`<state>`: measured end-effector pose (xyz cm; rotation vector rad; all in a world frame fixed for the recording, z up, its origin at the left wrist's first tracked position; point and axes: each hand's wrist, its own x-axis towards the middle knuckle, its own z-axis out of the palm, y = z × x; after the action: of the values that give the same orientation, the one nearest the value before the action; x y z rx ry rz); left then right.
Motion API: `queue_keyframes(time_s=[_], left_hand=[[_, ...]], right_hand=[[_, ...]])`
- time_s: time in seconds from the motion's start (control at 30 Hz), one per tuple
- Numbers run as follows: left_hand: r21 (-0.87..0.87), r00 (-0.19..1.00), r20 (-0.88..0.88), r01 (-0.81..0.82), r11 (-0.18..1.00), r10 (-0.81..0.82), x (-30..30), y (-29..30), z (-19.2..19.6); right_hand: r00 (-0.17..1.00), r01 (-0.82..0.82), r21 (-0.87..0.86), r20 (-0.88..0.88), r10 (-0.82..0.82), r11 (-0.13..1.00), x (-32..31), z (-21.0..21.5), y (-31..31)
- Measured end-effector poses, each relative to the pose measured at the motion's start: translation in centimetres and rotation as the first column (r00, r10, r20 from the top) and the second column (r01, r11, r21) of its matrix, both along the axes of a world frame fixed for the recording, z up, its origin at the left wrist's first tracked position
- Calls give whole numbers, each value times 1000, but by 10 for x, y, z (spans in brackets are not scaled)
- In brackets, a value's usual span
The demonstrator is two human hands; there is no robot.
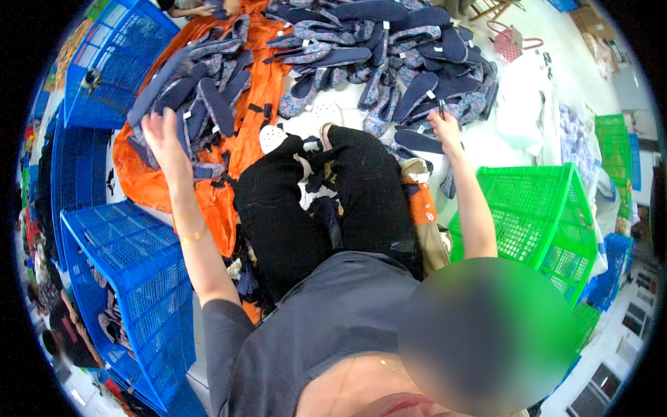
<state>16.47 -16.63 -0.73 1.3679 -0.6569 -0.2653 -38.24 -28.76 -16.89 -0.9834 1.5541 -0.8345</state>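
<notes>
Over the left pile of navy slippers with patterned uppers (217,104), my left hand (161,132) reaches out, slightly blurred, fingers loosely apart. Just beyond its fingertips is a blurred dark slipper (154,94); I see no firm grip on it. My right hand (446,131) is closed around a small dark, thin tool (441,108) pointing up; its exact kind is too small to tell. That hand is beside a larger heap of the same slippers (417,94), and one slipper lies sole up (418,142) just left of its wrist.
An orange sheet (260,83) lies under the left pile. Blue crates (132,243) stand at my left, and a green crate (528,201) at my right. White clogs (272,139) are on my feet. A red-and-white bag (508,43) lies at the far right.
</notes>
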Motion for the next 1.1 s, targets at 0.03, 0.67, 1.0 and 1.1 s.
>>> queue_keyframes(time_s=[0.03, 0.67, 1.0, 1.1], left_hand=[[135, 972, 55, 218, 967, -227, -25, 7, -3], [513, 824, -80, 517, 686, -561, -107, 24, -20], [291, 679, -204, 730, 619, -705, -121, 14, -21], [154, 529, -423, 842, 517, -736, -139, 2, -13]], right_hand=[[994, 20, 0, -105, -20, 1000, -17, -38, -5], [-117, -716, 437, -844, 523, 544, -20, -238, -31], [932, -59, -215, 338, 131, 975, 30, 44, -22], [849, -22, -183, 516, 115, 983, 83, 108, 31]])
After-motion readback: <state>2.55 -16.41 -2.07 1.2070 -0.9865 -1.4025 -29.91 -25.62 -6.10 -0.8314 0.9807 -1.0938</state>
